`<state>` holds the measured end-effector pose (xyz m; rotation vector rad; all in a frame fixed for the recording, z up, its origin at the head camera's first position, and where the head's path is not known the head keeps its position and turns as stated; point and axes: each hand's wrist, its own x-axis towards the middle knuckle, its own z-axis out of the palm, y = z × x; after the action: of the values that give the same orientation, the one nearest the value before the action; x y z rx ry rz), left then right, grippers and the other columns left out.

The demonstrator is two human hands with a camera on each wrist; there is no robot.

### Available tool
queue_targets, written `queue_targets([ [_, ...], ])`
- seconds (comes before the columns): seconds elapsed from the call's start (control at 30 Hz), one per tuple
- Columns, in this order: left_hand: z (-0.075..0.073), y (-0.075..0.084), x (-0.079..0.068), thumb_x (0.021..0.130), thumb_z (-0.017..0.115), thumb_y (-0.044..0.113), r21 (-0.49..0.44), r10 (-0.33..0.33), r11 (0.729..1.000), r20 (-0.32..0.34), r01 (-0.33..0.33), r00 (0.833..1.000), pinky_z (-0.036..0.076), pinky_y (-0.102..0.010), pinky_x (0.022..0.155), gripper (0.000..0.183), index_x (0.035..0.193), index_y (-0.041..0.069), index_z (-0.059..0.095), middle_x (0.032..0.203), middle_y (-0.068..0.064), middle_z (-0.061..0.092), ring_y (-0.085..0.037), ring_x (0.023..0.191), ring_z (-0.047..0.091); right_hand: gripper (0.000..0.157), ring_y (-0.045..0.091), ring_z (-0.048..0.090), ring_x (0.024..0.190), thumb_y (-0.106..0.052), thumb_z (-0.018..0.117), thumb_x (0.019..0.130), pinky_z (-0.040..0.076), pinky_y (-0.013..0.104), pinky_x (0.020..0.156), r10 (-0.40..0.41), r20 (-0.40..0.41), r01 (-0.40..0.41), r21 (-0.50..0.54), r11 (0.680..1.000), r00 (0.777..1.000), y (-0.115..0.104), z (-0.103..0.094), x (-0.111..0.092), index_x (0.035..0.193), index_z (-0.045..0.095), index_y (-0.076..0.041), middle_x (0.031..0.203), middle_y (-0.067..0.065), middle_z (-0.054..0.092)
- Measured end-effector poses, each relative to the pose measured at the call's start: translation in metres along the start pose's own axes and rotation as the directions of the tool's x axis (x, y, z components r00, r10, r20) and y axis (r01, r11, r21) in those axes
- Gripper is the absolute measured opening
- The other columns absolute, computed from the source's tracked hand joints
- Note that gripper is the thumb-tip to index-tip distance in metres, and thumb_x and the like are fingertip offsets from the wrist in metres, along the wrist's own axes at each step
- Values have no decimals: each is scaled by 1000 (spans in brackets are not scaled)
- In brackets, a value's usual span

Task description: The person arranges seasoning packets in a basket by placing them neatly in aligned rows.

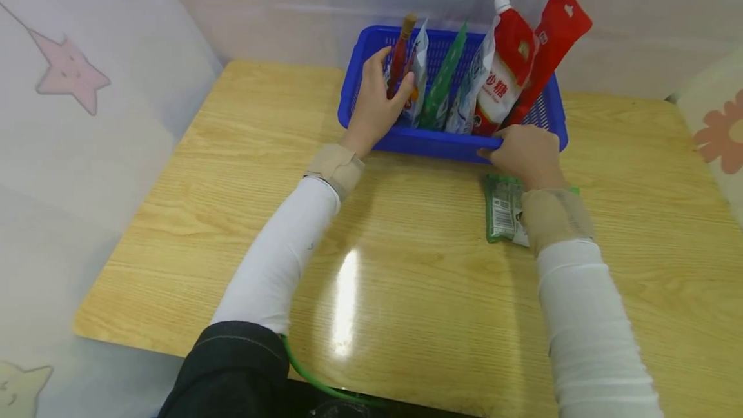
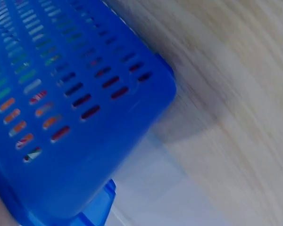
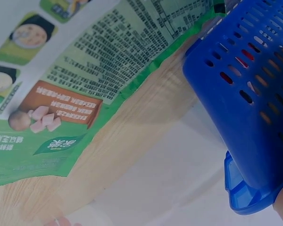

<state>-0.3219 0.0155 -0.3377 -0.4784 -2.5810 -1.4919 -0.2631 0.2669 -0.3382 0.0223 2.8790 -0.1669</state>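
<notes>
A blue plastic basket [image 1: 441, 146] with slotted walls stands at the back of the table. My left hand [image 1: 374, 99] reaches over its front left rim, thumb and fingers around a slim red item [image 1: 398, 60] with a tan top; its kind is unclear. My right hand [image 1: 525, 150] grips the front rim near the right corner. Inside stand a white-blue packet [image 1: 419, 60], a green packet [image 1: 444, 82], another pale packet [image 1: 473, 86], a red-and-white sugar pouch [image 1: 505, 69] with a white cap, and a tall red packet [image 1: 551, 44]. Most bottoms are hidden.
A green-and-white food packet [image 3: 80, 101] lies on the wooden table [image 1: 244, 224], partly beneath my right wrist. Behind the basket rises a pale wall [image 1: 278, 11]. A green cord-like strip [image 1: 313, 379] curves along the table's front edge.
</notes>
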Motion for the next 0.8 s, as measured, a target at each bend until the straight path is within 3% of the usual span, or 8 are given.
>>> queue_targets([
  [0.13,3,4,-9,99,46,31,-55,20,998,-72,-25,997,37,-24,105,60,147,5,22,147,-15,31,-21,127,40,58,37,59,83,-50,56,89,46,53,74,-7,0,7,-4,1000,1000,-2,1,4,123,63,-3,76,15,67],
  [0.3,13,22,-30,97,45,13,-146,44,987,-148,-66,988,39,-27,96,47,139,-2,31,137,-18,38,-26,115,42,61,38,59,84,-51,55,89,46,55,75,-15,8,15,-11,1000,1000,-4,0,7,127,60,-3,80,17,68],
  [0.53,25,46,-58,94,43,1,-168,154,972,-78,-165,985,41,-26,98,36,129,-5,40,132,-17,46,-23,119,46,60,40,60,85,-52,54,90,46,55,74,-18,11,18,-20,1000,1000,-5,-1,8,124,62,-3,79,17,68],
  [0.6,26,48,-63,93,44,1,-122,175,976,-52,-180,983,41,-27,99,34,127,-5,43,129,-17,49,-23,117,47,60,39,60,84,-51,54,90,46,56,75,-19,21,19,-20,1000,1000,-6,-1,8,124,62,-3,77,16,67],
  [0.7,27,45,-67,94,46,7,46,186,982,-22,-185,982,39,-30,100,29,123,-1,48,125,-15,54,-24,114,49,59,37,60,82,-50,54,90,47,54,74,-18,26,18,-20,1000,1000,-6,-1,7,123,63,-2,71,14,66],
  [0.77,26,40,-67,96,48,15,219,175,961,-13,-168,985,39,-33,100,27,120,2,51,121,-12,56,-25,112,51,58,36,60,80,-50,55,90,47,52,72,-18,23,19,-19,1000,1000,-6,-1,7,122,63,-3,69,13,65],
  [0.8,25,37,-66,98,49,22,312,160,938,-10,-149,987,39,-34,100,28,119,4,52,119,-11,58,-25,112,52,58,35,60,79,-50,55,90,47,51,71,-18,20,19,-20,1000,1000,-6,-1,7,122,63,-3,68,13,64],
])
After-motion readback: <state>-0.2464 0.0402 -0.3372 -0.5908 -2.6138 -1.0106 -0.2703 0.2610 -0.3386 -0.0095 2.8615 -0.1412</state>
